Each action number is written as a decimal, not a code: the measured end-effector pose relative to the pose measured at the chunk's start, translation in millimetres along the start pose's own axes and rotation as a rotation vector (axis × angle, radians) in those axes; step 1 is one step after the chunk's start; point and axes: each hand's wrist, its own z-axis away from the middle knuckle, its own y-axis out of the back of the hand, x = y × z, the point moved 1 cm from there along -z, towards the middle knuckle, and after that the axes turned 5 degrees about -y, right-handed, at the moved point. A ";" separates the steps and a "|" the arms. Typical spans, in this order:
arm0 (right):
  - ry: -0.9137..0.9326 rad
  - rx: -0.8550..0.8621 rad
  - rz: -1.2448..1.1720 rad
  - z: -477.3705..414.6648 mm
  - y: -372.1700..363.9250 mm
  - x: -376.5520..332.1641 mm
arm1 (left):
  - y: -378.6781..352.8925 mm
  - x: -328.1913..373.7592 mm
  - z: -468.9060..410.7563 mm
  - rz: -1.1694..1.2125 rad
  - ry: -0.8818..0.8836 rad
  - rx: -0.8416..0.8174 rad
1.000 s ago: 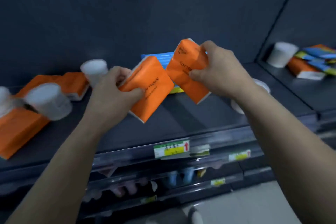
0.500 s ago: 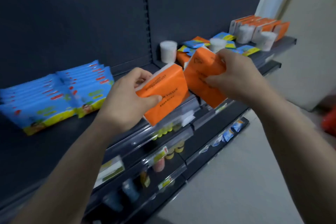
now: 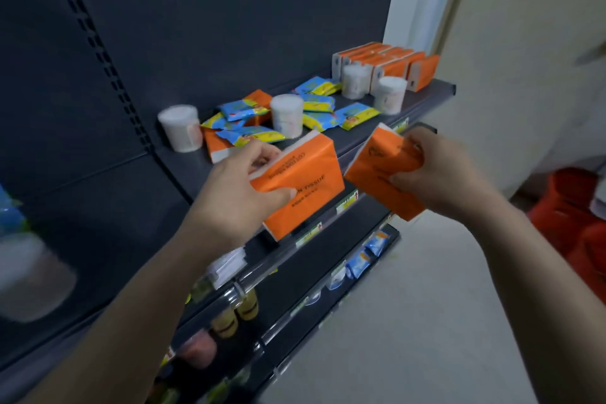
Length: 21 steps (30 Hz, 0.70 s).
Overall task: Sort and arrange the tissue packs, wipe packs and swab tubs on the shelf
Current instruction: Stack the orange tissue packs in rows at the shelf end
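My left hand (image 3: 241,197) grips an orange tissue pack (image 3: 305,184) in front of the dark shelf (image 3: 183,157). My right hand (image 3: 439,180) grips a second orange tissue pack (image 3: 380,167) just right of it, past the shelf's front edge. On the shelf behind lie several blue and yellow wipe packs (image 3: 249,134), white swab tubs (image 3: 287,115) (image 3: 180,128) (image 3: 390,95) and an orange pack (image 3: 216,146) under the wipes. A row of upright orange tissue packs (image 3: 390,65) stands at the far right end.
Lower shelves (image 3: 328,256) with price tags, small bottles and blue sachets run below my hands. A cream wall and pale floor (image 3: 410,321) lie to the right, with orange-red crates (image 3: 577,213) at the right edge. A blurred white tub (image 3: 29,272) sits at far left.
My view has swung right along the shelf; the stacked blue wipe packs have left view. Both hands still hold their orange packs, now near the shelf's right section.
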 end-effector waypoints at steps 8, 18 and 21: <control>0.021 -0.002 0.090 -84.5 5.5 32.9 | -51.6 -10.9 -96.3 0.010 -0.043 0.010; 0.033 0.102 0.140 -200.7 41.9 74.4 | -125.7 12.4 -218.8 -0.006 -0.102 -0.046; 0.044 0.097 0.120 -236.7 44.8 97.6 | -146.4 17.1 -247.6 -0.029 -0.068 -0.020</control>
